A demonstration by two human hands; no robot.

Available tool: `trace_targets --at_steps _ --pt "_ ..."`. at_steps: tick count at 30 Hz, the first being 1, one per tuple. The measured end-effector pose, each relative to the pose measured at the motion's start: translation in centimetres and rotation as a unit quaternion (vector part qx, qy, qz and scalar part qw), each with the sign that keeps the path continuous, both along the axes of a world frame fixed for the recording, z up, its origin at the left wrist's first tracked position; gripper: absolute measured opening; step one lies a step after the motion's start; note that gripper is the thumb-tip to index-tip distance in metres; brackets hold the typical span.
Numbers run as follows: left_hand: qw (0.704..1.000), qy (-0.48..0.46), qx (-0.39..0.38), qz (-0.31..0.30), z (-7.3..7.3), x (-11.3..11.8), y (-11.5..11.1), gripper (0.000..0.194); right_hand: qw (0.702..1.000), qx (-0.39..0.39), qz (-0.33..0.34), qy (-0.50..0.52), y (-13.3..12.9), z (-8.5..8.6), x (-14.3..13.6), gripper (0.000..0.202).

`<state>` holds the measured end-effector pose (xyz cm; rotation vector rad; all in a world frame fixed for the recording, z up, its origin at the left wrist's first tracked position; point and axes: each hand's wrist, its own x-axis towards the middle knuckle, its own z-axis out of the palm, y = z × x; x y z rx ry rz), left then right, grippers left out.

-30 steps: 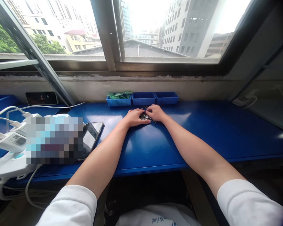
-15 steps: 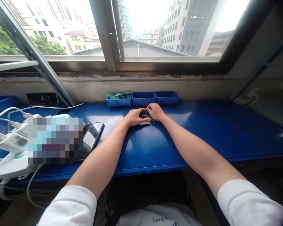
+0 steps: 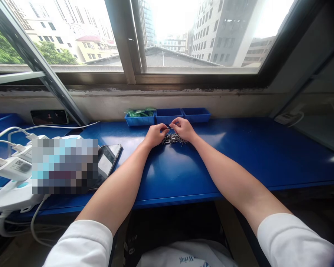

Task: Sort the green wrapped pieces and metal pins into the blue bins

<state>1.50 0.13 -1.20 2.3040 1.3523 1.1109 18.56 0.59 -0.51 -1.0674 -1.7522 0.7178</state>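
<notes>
A heap of small, thin, screw-like metal pieces [image 3: 172,139] lies on the blue tabletop; their exact kind is too small to tell. Just above the heap, one thin metal piece [image 3: 170,128] spans the gap between my fingertips. My left hand [image 3: 155,135] pinches its left end between thumb and fingers. At the other end, my right hand [image 3: 183,128] pinches too, with fingers bent and wrist raised over the heap's right side. Part of the heap is hidden behind the hands.
Three blue bins stand against the wall: the left bin [image 3: 140,121] holds green bags, beside a middle bin [image 3: 169,121] and a right bin [image 3: 196,119]. A phone [image 3: 111,157], a white power strip [image 3: 15,194] with chargers and another propped phone [image 3: 49,117] are at left.
My left hand has drawn up off the heap, its fingers closing to a pinch. My right hand has risen slightly. A thin metal piece now shows between them, and more of the heap is visible.
</notes>
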Motion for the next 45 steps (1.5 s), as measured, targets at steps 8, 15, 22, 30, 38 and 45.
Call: trace_targets --at_steps 8,15,22,30,38,45 --pt "0.995 0.096 -0.016 -0.029 0.0 0.0 -0.1 0.023 0.993 -0.039 -0.009 0.107 0.9 -0.1 1.1 0.041" --pt "0.999 0.022 0.021 -0.030 0.6 0.3 -0.7 0.030 0.992 -0.060 0.042 0.106 0.2 0.0 0.5 0.040" --pt "0.999 -0.029 0.014 -0.019 0.5 0.3 -0.5 0.033 0.994 -0.057 0.046 0.080 -0.1 0.4 0.2 0.039" --pt "0.999 -0.024 0.035 0.014 0.6 0.2 -0.3 0.026 0.984 -0.082 0.034 0.156 -0.1 0.4 0.4 0.041" --pt "0.998 -0.022 0.007 0.052 0.6 0.1 0.0 0.039 0.991 -0.027 -0.049 0.124 1.1 0.4 1.7 0.030" --pt "0.996 0.027 -0.018 0.084 -0.1 -0.2 0.6 0.047 0.939 0.058 -0.300 -0.156 1.4 0.4 3.8 0.048"
